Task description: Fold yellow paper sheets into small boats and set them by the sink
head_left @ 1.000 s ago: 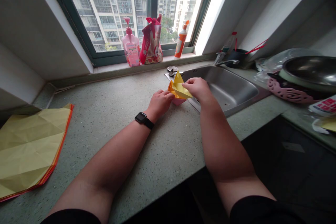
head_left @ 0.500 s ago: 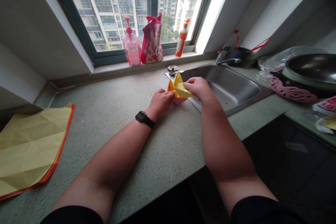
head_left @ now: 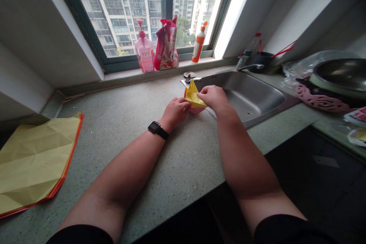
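A yellow folded paper boat (head_left: 192,88) is pinched at its right end by my right hand (head_left: 215,96). It sits down inside an orange paper boat (head_left: 185,92), of which only a strip shows. Below both, a pink paper side (head_left: 198,111) peeks out near the counter. My left hand (head_left: 175,113), with a black watch (head_left: 154,126) at the wrist, closes its fingers on the left end of this nested stack. The fingertips partly hide the orange paper there.
Layered yellow and orange paper sheets (head_left: 40,160) lie on the speckled counter (head_left: 120,122) at left. A steel sink (head_left: 274,97) is beside my right hand. A pump bottle (head_left: 145,53), red bag (head_left: 166,45) and orange bottle (head_left: 198,44) line the windowsill. A wok (head_left: 343,72) stands far right.
The yellow boat has moved slightly left and down, deeper into the orange one, which now shows less. My right hand moved with it; my left hand stays at the stack.
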The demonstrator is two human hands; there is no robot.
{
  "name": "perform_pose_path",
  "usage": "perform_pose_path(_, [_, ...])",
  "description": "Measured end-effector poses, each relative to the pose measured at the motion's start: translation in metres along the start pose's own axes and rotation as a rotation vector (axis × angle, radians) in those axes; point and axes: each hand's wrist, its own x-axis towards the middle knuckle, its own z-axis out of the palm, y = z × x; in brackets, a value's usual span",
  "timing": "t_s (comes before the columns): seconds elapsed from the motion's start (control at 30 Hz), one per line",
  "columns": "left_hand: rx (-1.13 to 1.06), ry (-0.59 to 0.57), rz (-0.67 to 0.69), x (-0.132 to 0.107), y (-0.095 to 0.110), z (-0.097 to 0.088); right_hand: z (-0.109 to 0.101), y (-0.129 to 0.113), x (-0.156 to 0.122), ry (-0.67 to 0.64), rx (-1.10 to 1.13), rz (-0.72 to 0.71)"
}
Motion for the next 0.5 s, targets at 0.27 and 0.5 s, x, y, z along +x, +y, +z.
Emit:
perform_pose_path(0.27, [-0.035, 0.022, -0.022, -0.0019, -0.0020, 0.0000, -0.0022, -0.0015, -0.0004, 0.007, -0.079, -0.003])
perform_pose_path(0.5, [-0.055, 0.046, -0.072, -0.0029, -0.0002, -0.0021, 0.0057, -0.0003, 0.0006, -0.009, -0.089, -0.012])
